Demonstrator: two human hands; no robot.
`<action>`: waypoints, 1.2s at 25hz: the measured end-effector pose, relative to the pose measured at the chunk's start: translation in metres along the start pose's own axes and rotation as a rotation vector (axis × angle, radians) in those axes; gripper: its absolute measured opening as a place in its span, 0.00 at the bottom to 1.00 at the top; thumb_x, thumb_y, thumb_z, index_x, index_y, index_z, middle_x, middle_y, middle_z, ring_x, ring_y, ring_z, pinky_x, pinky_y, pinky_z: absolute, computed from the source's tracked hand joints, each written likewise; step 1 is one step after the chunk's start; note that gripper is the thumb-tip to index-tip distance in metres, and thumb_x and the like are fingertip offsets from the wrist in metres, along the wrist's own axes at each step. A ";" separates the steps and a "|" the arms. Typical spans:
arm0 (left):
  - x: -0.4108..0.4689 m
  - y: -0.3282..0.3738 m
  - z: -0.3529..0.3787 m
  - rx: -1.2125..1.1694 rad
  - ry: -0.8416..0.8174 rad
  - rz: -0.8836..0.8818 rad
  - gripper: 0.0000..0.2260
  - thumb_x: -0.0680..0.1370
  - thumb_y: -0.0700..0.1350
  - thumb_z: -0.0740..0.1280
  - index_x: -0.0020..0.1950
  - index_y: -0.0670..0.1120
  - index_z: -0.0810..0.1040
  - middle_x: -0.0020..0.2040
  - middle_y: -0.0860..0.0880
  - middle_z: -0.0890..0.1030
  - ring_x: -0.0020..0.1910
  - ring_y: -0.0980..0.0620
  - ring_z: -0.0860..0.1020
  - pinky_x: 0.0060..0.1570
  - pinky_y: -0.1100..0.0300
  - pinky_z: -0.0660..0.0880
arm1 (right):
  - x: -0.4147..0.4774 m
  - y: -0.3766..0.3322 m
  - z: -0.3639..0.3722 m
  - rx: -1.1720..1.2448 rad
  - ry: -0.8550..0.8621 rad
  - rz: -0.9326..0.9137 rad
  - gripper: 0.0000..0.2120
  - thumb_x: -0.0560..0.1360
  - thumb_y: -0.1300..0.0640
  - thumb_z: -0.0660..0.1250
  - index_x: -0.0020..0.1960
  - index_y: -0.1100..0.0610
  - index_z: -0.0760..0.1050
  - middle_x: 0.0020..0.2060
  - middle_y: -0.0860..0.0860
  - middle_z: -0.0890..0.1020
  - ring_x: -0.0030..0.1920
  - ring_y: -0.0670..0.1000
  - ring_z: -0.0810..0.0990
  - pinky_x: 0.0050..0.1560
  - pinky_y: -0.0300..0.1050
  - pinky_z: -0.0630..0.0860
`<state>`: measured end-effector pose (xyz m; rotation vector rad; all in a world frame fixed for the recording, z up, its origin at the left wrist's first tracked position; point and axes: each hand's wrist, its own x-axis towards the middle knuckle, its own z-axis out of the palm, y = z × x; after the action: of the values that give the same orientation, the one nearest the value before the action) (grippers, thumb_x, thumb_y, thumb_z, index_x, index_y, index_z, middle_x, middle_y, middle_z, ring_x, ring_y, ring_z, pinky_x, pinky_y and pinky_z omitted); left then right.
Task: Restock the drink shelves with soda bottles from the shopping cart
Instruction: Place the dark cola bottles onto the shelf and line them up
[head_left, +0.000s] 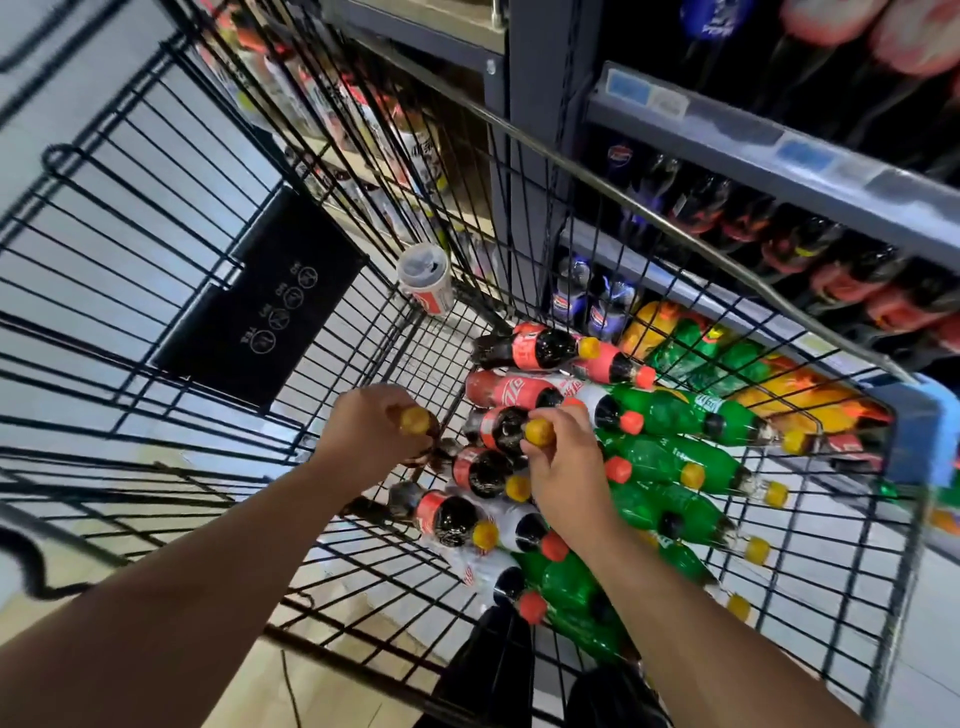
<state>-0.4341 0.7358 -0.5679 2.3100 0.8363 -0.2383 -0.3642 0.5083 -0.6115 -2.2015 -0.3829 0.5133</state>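
Observation:
The black wire shopping cart (171, 291) holds several soda bottles lying on their sides: dark cola bottles with red labels (535, 349) and green bottles (675, 413) with yellow caps. My left hand (371, 434) is closed around the neck of a yellow-capped cola bottle (415, 422) at the left edge of the pile. My right hand (563, 467) grips the neck of another yellow-capped cola bottle (501, 431) in the middle of the pile. The drink shelves (779, 150) stand to the right, lined with dark bottles.
A soda can (426, 283) lies in the cart's far corner. A black warning plate (260, 301) hangs on the cart's far wall. Orange and green bottles (696, 348) fill the low shelf behind the cart's right side. The cart's blue handle corner (930, 431) sits at right.

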 end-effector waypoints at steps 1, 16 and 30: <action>-0.001 0.001 -0.007 -0.043 0.033 -0.010 0.15 0.61 0.44 0.84 0.36 0.56 0.80 0.35 0.57 0.80 0.36 0.58 0.78 0.34 0.62 0.70 | 0.000 -0.006 -0.004 0.015 0.019 -0.027 0.11 0.78 0.66 0.70 0.60 0.63 0.77 0.55 0.50 0.70 0.52 0.49 0.73 0.59 0.27 0.67; -0.057 0.126 -0.069 -0.635 -0.160 0.404 0.09 0.74 0.45 0.75 0.54 0.54 0.85 0.53 0.54 0.87 0.56 0.58 0.83 0.54 0.69 0.77 | -0.059 -0.070 -0.160 0.446 0.395 -0.046 0.09 0.81 0.51 0.67 0.60 0.43 0.73 0.50 0.35 0.82 0.54 0.36 0.79 0.54 0.31 0.73; -0.198 0.410 -0.049 -1.048 -0.474 0.801 0.18 0.73 0.55 0.70 0.60 0.50 0.81 0.62 0.47 0.84 0.55 0.48 0.84 0.51 0.59 0.80 | -0.215 -0.099 -0.416 0.693 0.864 -0.216 0.21 0.74 0.30 0.65 0.57 0.43 0.79 0.46 0.50 0.87 0.46 0.48 0.84 0.52 0.53 0.78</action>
<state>-0.3346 0.4303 -0.2410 1.3252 -0.2356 0.0295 -0.3608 0.2019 -0.2435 -1.4860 0.0384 -0.3940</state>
